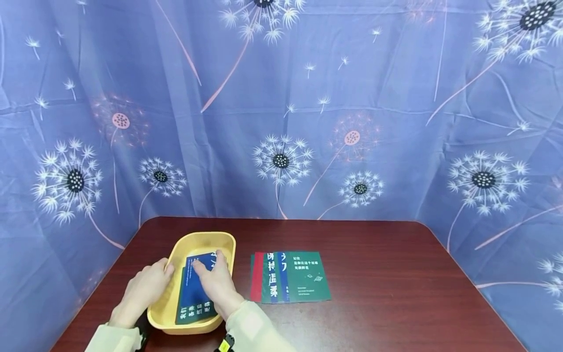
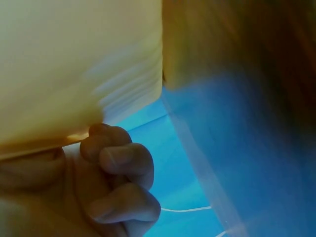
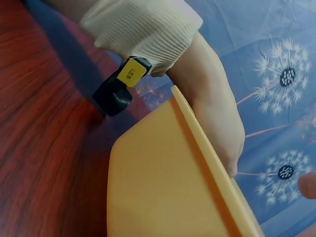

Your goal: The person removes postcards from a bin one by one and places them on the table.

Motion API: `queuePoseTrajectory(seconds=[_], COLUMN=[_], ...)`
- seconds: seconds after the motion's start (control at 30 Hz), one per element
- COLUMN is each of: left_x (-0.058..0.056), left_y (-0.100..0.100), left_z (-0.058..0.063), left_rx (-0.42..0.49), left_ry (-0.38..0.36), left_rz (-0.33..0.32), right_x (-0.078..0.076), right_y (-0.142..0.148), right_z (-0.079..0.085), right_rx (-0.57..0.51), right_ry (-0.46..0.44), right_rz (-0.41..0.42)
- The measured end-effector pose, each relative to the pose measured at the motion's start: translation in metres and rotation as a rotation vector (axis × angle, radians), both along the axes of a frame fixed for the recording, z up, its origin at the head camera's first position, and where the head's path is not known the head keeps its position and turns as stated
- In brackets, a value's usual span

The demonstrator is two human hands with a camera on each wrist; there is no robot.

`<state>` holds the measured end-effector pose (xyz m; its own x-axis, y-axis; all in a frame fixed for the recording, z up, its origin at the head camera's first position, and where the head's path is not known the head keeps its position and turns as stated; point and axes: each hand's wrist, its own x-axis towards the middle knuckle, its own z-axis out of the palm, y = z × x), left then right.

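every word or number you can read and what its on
"记住 / 是你让这个星球 / 充满鲜花": right-hand green card
"持温柔": partly covered card
"我们": green card in the tray, inside the yellow tray
Too small, blurred or covered: other card text, yellow wrist tag

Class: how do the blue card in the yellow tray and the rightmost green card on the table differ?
The blue card is in the yellow tray, the green card outside it on the table. The right hand partly covers the blue card; no hand touches the green card. Both bear white print.
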<state>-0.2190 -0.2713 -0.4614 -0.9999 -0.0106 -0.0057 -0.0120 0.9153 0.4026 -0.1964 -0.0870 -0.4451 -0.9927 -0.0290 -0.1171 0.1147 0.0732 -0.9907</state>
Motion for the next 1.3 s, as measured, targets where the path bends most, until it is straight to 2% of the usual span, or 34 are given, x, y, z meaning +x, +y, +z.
queuePoseTrajectory(seconds=[0.17,0.4,0.53,0.67,1.03,1.2,1.3], left_x=[0.0,0.0,0.001,0.001,0.0,0.001,0.001], left_y=[0.0,-0.001,-0.001,-0.001,-0.002,-0.002,-0.002], left_z=[-0.003,0.0,0.001,0.001,-0.002,-0.001,0.0], left_rx=[-0.01,-0.028,-0.043,-0.044,-0.027,-0.028,-0.029], left_ry=[0.014,0.013,0.017,0.037,0.043,0.029,0.016], left_rz=[-0.008,-0.005,-0.009,-0.008,0.001,0.0,0.003], right_x=[-0.001,-0.002,-0.003,-0.006,-0.005,-0.004,-0.003], right_y=[-0.007,-0.013,-0.014,-0.015,-0.019,-0.018,-0.017], right_z=[-0.008,-0.01,-0.009,-0.009,-0.011,-0.011,-0.011], right_rx=[-0.014,-0.07,-0.127,-0.135,0.066,0.131,0.127], right_ry=[-0.021,-0.039,-0.023,0.006,0.08,0.098,0.108], right_rz=[-0.006,-0.058,-0.095,-0.116,-0.101,-0.086,-0.074])
